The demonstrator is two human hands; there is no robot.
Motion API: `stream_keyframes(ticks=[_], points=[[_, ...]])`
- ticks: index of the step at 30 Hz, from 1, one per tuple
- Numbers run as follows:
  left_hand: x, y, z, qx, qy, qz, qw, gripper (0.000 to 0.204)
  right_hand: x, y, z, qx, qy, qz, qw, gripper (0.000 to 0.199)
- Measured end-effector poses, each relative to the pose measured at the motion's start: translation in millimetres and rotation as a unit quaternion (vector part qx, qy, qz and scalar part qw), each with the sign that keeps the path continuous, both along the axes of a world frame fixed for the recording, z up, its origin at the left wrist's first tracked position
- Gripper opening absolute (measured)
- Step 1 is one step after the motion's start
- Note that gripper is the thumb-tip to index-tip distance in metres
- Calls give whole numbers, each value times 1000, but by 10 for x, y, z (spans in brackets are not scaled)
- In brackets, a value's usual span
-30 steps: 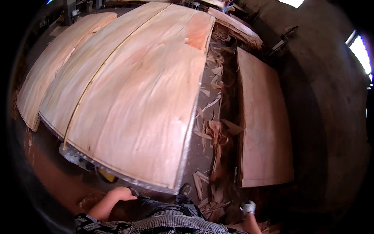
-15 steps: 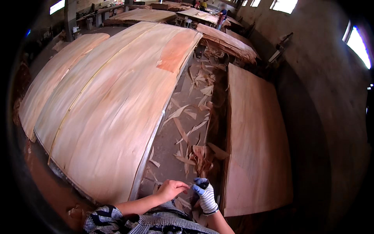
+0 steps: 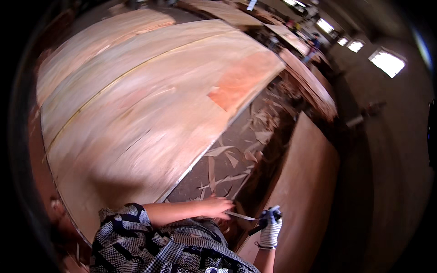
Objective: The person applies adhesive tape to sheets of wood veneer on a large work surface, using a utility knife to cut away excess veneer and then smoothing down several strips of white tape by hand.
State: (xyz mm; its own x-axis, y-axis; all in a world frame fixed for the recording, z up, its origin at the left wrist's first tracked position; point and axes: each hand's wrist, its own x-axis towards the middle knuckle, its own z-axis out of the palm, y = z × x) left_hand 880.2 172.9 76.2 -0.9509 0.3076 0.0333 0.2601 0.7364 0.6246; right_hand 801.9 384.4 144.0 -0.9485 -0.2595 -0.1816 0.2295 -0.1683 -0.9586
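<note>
My bare left hand [image 3: 216, 207] is at the lower middle, near the right edge of the big veneer sheet [image 3: 154, 132]. Its fingers close on one end of a thin pale strip [image 3: 243, 216], which looks like tape. The strip runs across the gap to my right hand [image 3: 271, 230], in a striped white glove with bluish fingers. That hand is closed round a small dark object [image 3: 256, 229], a stub of which sticks out toward the left; its kind is not clear. Below my right hand lies the narrower veneer stack [image 3: 302, 182].
Veneer scraps [image 3: 223, 159] litter the floor between the sheets. A yellowish line [image 3: 98, 95] crosses the big sheet lengthwise, and a reddish patch [image 3: 236, 84] lies at its far right. More stacks [image 3: 312, 79] and a person [image 3: 314, 43] are farther back.
My hands were close together; my right hand has moved away to the right, and the pale strip now spans between them. The whole view has tilted and turned.
</note>
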Motion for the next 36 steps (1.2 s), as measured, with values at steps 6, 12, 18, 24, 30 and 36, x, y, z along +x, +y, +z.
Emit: stream_keyframes(ticks=[6,12,18,24,30,36], points=[[-789,-637,223,315,197,302,878,14,-800,-1435,-7,173,67,332,925,8],[-531,-1375,49,254,198,551,770,15,-1721,-2860,-315,269,202,680,651,17],[301,-2022,-549,305,229,782,493,12,-1469,-4452,-124,256,217,766,548,10],[1137,-3180,-515,50,178,813,553,20,-572,-5903,-569,292,148,762,558,11],[1366,-4128,-720,-82,132,846,511,26,319,-6962,-1142,275,104,756,585,17],[1437,-4610,-1056,-221,96,714,658,29,699,-7317,-1266,475,310,710,418,36]])
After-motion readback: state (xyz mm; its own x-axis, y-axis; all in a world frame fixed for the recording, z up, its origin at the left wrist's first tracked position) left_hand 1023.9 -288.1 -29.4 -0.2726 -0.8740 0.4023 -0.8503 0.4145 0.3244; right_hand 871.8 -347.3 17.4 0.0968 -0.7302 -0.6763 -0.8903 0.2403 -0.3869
